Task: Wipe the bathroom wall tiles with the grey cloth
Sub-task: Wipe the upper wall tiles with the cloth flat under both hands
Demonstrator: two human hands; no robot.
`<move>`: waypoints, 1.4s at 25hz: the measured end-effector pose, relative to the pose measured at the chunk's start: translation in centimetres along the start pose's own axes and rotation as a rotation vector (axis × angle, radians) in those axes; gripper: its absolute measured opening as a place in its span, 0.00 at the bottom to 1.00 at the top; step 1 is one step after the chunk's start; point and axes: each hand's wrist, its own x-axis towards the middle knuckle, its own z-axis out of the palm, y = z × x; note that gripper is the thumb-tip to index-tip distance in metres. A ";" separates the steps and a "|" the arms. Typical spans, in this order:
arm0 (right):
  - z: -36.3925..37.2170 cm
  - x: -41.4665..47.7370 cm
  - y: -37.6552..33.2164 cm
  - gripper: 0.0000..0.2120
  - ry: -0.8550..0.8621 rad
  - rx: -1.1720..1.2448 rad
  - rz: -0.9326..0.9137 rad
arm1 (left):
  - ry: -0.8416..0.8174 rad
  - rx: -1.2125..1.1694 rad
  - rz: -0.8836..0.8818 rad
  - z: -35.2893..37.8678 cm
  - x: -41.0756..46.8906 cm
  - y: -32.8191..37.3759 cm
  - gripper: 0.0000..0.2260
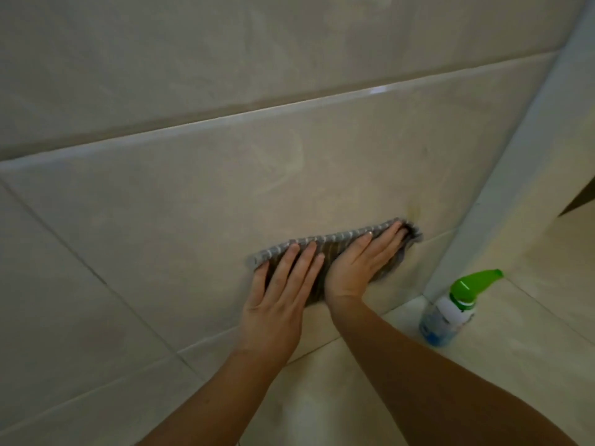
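A grey cloth (325,244) is spread flat against a large beige wall tile (193,201) low on the wall, close to the floor. My left hand (283,291) presses its left part, fingers straight and slightly apart. My right hand (363,262) lies flat on its right part, fingertips at the cloth's right end. Both palms hold the cloth to the tile. A small yellowish stain (413,211) shows on the tile just above the cloth's right end. Faint wipe streaks cross the tile above.
A clear spray bottle with a green nozzle (450,309) stands on the beige floor tiles (354,381) to the right, beside a white corner trim (502,175). A raised tile ledge (225,119) runs across the wall above.
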 end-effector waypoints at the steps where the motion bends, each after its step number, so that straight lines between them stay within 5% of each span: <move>1: 0.0 0.3 -0.8 0.32 -0.001 0.020 0.019 | 0.004 -0.005 0.011 -0.5 0.3 -0.5 0.31; 9: -0.3 9.5 -2.8 0.29 0.122 0.053 -0.231 | 0.145 -0.067 -0.032 -1.8 8.5 2.1 0.31; 15: -1.8 7.9 3.4 0.31 -0.053 0.033 0.148 | -0.026 -0.123 0.074 0.4 5.8 5.6 0.29; 19: -2.3 12.7 -4.6 0.28 -0.026 0.036 -0.228 | 0.115 -0.176 -0.041 -2.6 10.3 4.1 0.30; 23: -2.9 17.8 -5.7 0.31 0.027 0.038 -0.325 | 0.177 -0.165 -0.053 -3.9 15.4 4.5 0.29; 31: -3.2 18.1 0.3 0.28 0.027 0.078 -0.084 | 0.063 -0.034 0.071 0.0 14.4 8.6 0.31; 35: -2.6 15.0 3.3 0.25 0.023 0.110 0.291 | 0.023 -0.037 0.157 1.7 11.6 8.8 0.30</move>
